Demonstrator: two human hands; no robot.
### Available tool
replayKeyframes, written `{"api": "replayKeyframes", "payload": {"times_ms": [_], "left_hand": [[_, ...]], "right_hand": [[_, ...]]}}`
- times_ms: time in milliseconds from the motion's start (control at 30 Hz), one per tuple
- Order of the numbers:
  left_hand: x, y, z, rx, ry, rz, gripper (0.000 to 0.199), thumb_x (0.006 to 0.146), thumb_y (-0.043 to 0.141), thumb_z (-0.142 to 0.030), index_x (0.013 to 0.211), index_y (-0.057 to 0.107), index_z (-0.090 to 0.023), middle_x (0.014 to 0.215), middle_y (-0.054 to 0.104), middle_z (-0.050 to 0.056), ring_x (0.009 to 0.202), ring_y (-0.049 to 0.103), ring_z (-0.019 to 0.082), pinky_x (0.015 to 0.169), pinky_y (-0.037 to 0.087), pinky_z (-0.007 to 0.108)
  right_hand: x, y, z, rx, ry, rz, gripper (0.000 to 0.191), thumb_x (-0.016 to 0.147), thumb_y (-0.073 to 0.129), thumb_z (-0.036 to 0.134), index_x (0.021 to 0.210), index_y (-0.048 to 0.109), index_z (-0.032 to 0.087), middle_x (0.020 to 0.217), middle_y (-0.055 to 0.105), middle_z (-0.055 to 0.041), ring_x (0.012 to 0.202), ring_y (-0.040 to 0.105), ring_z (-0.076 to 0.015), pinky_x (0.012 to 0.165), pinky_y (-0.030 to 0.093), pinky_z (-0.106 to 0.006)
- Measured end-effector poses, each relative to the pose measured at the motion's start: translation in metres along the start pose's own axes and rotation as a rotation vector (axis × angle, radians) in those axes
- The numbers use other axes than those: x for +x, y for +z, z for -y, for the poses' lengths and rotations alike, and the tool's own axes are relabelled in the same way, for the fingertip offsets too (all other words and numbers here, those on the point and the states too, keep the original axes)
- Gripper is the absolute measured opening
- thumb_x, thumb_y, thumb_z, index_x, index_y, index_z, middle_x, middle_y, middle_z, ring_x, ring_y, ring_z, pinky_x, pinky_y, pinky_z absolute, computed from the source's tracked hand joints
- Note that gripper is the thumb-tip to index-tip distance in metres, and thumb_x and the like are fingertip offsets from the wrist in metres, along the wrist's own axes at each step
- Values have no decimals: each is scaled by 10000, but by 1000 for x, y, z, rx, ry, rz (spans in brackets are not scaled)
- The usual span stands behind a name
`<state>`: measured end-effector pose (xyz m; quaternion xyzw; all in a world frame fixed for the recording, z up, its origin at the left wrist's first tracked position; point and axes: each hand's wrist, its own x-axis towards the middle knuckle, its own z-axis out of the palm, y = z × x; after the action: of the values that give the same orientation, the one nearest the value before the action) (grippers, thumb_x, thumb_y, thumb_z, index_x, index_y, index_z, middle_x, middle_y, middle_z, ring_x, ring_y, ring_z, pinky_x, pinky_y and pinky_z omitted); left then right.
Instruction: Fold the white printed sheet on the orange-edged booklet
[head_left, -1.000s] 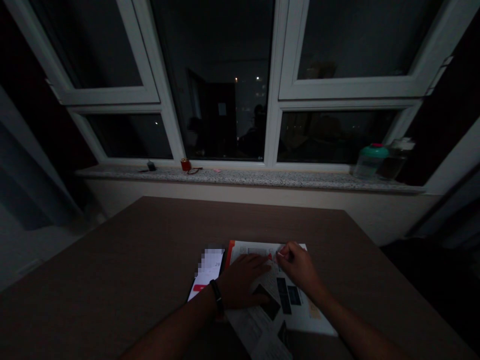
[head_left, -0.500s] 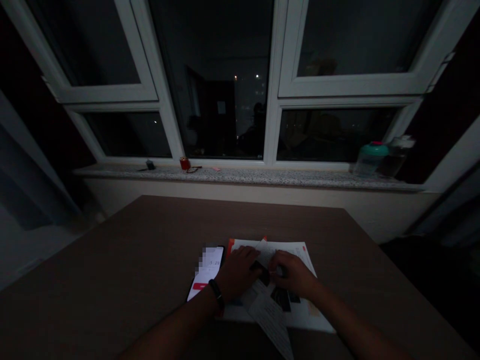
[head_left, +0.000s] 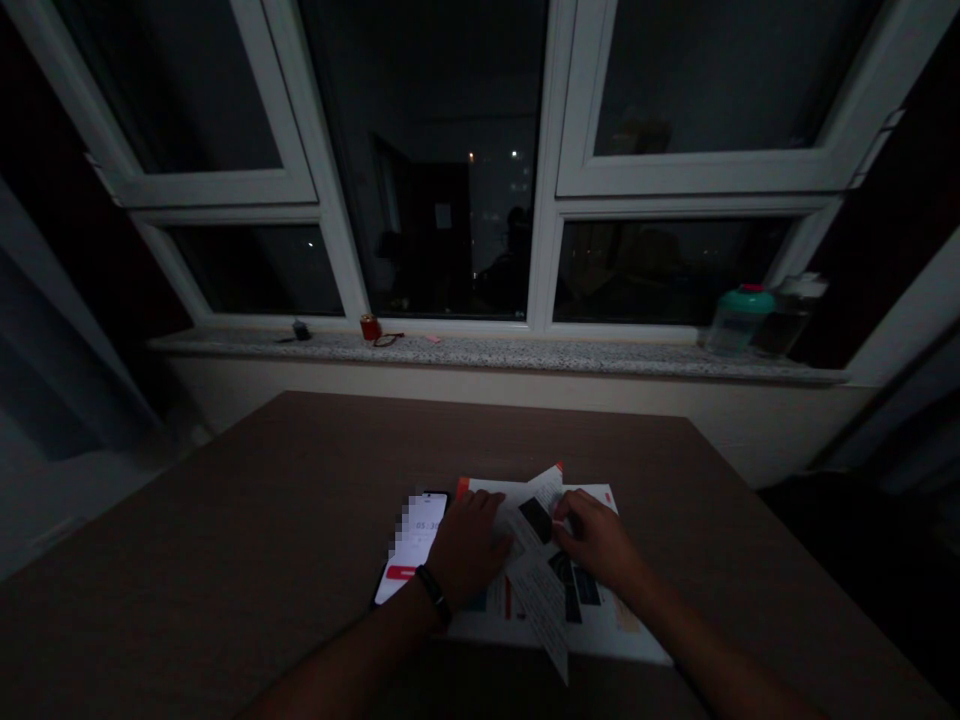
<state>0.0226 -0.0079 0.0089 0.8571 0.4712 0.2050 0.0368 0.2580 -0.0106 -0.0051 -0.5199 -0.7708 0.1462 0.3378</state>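
Observation:
A folded sheet of printed paper point(head_left: 538, 595) with pointed ends lies aslant over a flat printed booklet or sheet point(head_left: 495, 628) on the table. My left hand point(head_left: 469, 545) rests palm down with fingers stretched out, at the left side of the folded paper. My right hand point(head_left: 596, 538) pinches the right edge of that paper between thumb and fingers. Its upper tip, with a bit of red, sticks out past the far edge of the printed matter below. A lit phone point(head_left: 417, 545) lies beside my left hand, partly covered by the wrist.
The brown table point(head_left: 360, 460) reaches to a wall beneath a window. On the speckled sill point(head_left: 495, 352) stand a red jar point(head_left: 370, 327), a small dark bottle point(head_left: 301, 330), a pair of glasses point(head_left: 388, 340) and a teal-lidded bottle point(head_left: 742, 318) with another clear container point(head_left: 791, 315).
The folded paper has turned and moved up and right, its tip now farther out. My right hand has shifted slightly right with it; my left hand has moved slightly left.

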Motion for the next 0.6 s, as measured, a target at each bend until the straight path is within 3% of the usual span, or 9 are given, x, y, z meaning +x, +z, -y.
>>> {"api": "replayKeyframes", "payload": {"times_ms": [400, 600], "left_hand": [[1, -3, -1, -38, -6, -20, 479, 810, 634, -213, 1263, 480, -198, 1179, 536, 97, 1080, 516, 301, 938, 435, 466], [2, -8, -10, -273, 101, -26, 398, 903, 562, -212, 1290, 471, -218, 1202, 550, 73, 1127, 517, 242, 975, 439, 399]], "right_hand": [[-1, 1, -2, 3, -28, 9, 81, 797, 573, 147, 814, 547, 221, 868, 612, -11, 836, 586, -193, 759, 433, -307], [0, 0, 1, 43, -42, 26, 75, 797, 584, 158, 819, 564, 227, 879, 652, -7, 853, 618, -192, 767, 441, -296]]}}
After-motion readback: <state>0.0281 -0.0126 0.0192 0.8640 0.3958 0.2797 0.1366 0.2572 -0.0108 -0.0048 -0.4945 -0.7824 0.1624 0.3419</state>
